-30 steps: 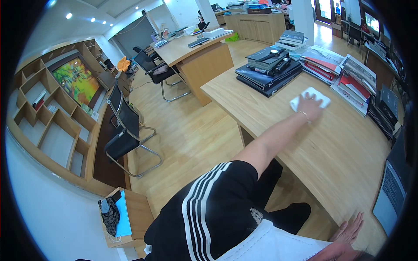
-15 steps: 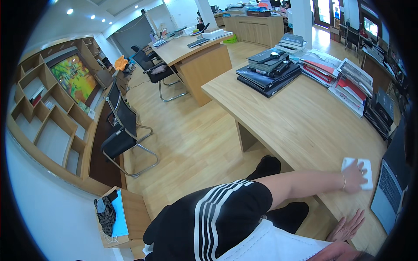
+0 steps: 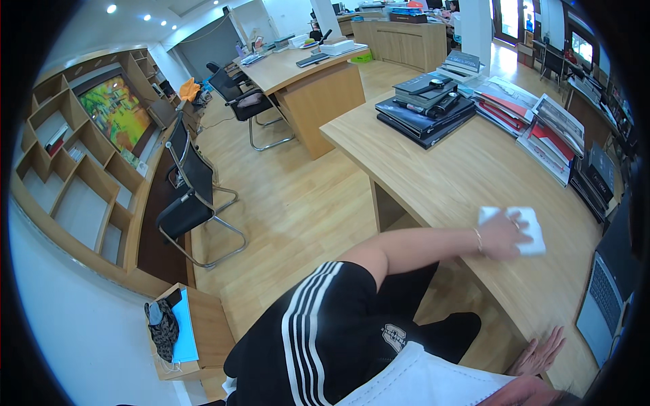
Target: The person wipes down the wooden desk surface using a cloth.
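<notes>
Wiping, apparently: your left hand (image 3: 502, 237), fingers spread, lies over white cloth (image 3: 535, 229) on wooden desk (image 3: 433, 179); right hand (image 3: 539, 353) flat, fingers extended, near laptop (image 3: 601, 298). Next pass needs even pressure.

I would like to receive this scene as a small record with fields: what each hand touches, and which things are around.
Left hand: spread over a white cloth, which lies on the desk
Right hand: flat on the desk, near its edge; no object seen in it
Nearest to right hand: open laptop
Far side of desk: dark stack, piles of papers
Beyond: second desk, black chair, wall shelf
</notes>
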A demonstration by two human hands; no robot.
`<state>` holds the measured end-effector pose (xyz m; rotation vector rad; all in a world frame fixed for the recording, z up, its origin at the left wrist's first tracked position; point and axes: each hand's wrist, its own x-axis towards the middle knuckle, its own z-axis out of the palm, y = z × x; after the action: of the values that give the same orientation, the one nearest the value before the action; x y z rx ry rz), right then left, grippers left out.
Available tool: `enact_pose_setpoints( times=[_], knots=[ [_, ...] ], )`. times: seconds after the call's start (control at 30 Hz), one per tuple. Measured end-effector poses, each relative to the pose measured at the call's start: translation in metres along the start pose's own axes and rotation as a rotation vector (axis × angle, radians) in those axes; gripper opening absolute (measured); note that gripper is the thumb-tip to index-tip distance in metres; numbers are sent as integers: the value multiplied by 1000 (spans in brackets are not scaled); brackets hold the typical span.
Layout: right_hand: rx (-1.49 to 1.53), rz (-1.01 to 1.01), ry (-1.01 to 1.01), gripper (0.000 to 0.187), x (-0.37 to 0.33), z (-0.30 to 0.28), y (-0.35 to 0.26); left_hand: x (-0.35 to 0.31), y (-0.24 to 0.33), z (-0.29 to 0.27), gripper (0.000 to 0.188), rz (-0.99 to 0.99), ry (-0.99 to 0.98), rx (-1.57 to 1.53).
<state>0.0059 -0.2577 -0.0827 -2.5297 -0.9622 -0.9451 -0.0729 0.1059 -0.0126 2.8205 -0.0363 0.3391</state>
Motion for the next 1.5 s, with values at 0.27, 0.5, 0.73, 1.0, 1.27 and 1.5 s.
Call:
enact_pose_setpoints(
  times=[0.27,0.5,0.73,1.0,1.27,1.5],
  knots=[
    [-57,-13,-17,67,-1,3,1,-55,-116,-49,54,-425,125,175],
    [-89,-31,-6,65,-3,6,2,-58,-105,-53,53,-612,158,227],
    [-98,-18,-19,65,-4,3,1,-42,-7,-15,56,-319,70,96],
    [-38,9,-26,68,-1,4,0,-14,109,33,54,36,-8,-121],
    [12,-1,-58,70,-3,-1,-2,-15,114,30,54,131,-64,-199],
    [22,-30,-60,67,-4,-3,-1,-56,31,-15,55,-304,50,2]
  ],
)
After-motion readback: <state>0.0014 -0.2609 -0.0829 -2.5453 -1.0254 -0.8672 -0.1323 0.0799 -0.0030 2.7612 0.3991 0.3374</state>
